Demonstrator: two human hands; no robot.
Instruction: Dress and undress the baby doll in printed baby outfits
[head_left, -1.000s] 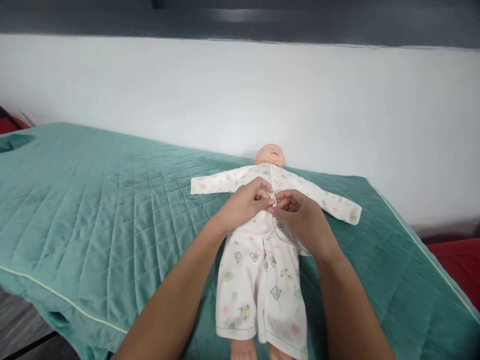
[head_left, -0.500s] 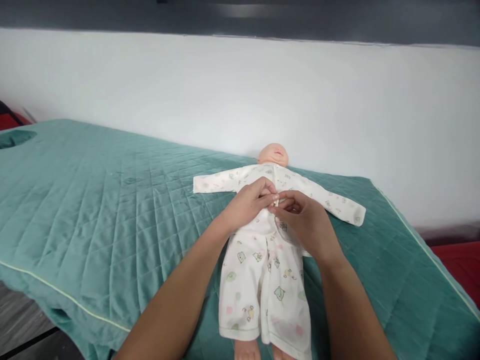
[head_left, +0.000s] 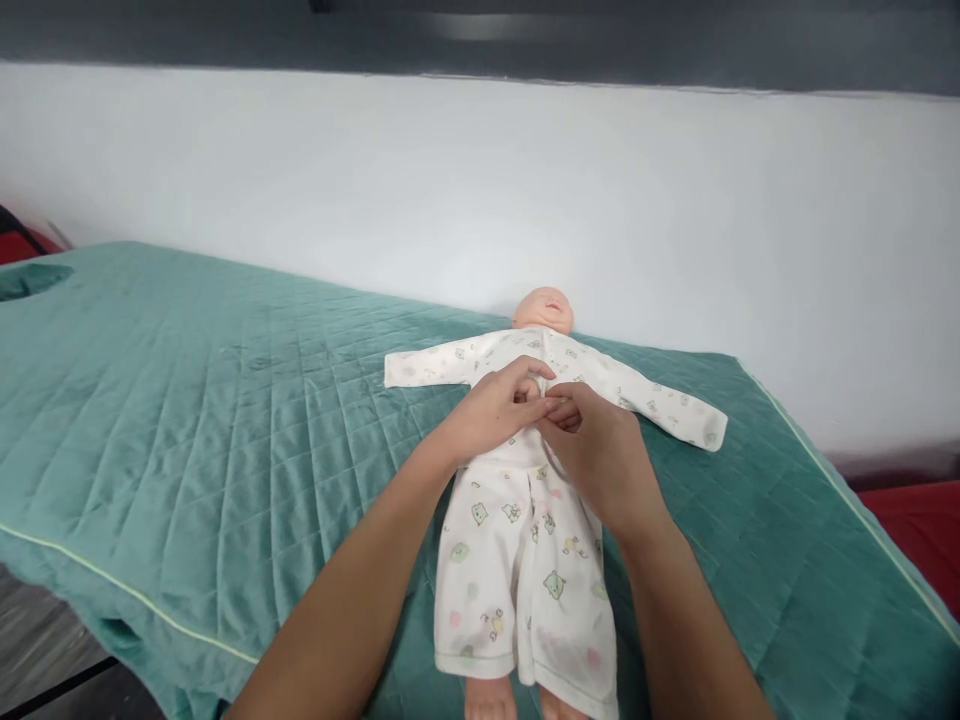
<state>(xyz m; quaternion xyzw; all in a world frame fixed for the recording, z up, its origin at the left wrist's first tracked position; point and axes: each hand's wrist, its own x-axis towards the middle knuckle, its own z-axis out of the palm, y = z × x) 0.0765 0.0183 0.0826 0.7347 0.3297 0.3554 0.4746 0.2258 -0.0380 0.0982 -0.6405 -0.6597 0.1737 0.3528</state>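
A baby doll [head_left: 544, 309] lies on its back on a green quilted table [head_left: 202, 420], head toward the wall. It wears a white printed shirt [head_left: 660, 405] with sleeves spread wide and matching white trousers [head_left: 517, 580]. My left hand [head_left: 491, 412] and my right hand [head_left: 596, 450] meet over the doll's chest. Both pinch the front edge of the shirt, fingers curled together. What lies between the fingertips is hidden. The doll's bare feet [head_left: 487, 700] stick out below the trouser hems.
A white wall [head_left: 480, 200] runs close behind the table. The table has a face hole [head_left: 30, 280] at its far left and a pale piped edge [head_left: 135, 595] at the front. Red surfaces [head_left: 915, 530] show at right and far left.
My right hand has slid left and closer to my left hand, so the fingers now overlap over the doll's chest. The view shifted slightly.
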